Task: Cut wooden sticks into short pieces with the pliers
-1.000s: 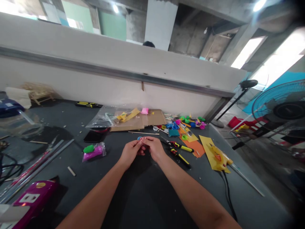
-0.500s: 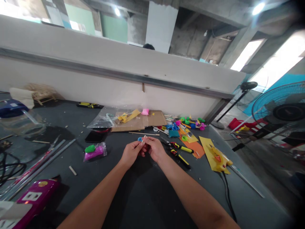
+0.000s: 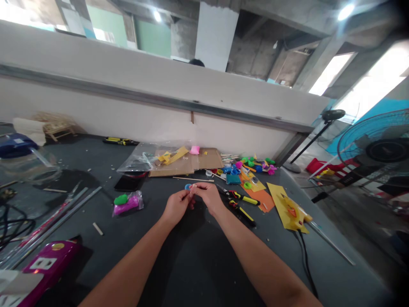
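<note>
My left hand (image 3: 176, 206) and my right hand (image 3: 207, 197) meet over the middle of the dark table, fingertips pressed together. Between their pinched fingers a tiny pale bit shows, too small to name. A small blue ring-like piece (image 3: 187, 186) appears just beyond the left fingertips; whether it is held or lies on the table I cannot tell. To the right of my right hand lie yellow-and-black pliers (image 3: 244, 198) and a second yellow-and-black handled tool (image 3: 242, 212).
A yellow glue gun (image 3: 292, 212) with a cord rests on yellow card at right. Colourful clay bits and small tubs (image 3: 233, 179) lie behind, beside cardboard (image 3: 207, 160). Left are bagged purple clay (image 3: 127, 204), a phone (image 3: 127, 183), a purple device (image 3: 53, 260) and a jug (image 3: 28, 164).
The fingers of my right hand have shifted slightly over the pinched spot, its index finger now flatter across. Both hands otherwise stay in place.
</note>
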A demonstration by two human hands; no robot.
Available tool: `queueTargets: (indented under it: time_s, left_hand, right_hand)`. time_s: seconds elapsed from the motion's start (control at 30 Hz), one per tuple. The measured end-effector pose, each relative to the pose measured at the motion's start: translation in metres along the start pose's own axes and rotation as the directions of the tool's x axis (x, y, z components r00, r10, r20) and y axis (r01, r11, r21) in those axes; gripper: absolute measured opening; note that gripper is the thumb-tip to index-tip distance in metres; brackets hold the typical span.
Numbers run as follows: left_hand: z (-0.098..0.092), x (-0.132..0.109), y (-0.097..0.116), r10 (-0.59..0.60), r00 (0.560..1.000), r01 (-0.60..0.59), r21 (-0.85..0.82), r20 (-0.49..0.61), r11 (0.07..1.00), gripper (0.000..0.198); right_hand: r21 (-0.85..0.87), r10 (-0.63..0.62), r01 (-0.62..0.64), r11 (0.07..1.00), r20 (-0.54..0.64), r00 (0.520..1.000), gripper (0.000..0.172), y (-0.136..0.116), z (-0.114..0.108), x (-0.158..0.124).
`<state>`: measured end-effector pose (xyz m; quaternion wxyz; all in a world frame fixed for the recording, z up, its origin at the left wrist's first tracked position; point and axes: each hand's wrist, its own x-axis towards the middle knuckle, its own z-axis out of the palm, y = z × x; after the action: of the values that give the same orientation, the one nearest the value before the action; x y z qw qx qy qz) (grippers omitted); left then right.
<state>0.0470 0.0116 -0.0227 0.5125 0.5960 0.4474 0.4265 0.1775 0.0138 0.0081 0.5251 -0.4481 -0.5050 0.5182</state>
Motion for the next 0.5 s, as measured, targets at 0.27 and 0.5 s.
queueTargets:
  time_s: [0.27, 0.5]
  left_hand:
    - [-0.014, -0.005, 0.007, 0.425, 0.901, -0.271, 0.646, -0.091, 0.714, 0.030]
    - [-0.016, -0.005, 0.003, 0.528, 0.838, -0.409, 0.799, 0.138, 0.441, 0.053]
  right_hand:
    - [-0.557, -0.188, 0.183, 0.810, 0.049, 0.981, 0.011, 0.022, -0.020, 0.012]
    - [-0.675, -0.163, 0.174, 0.717, 0.081, 0.983, 0.013, 0.033, -0.024, 0.012]
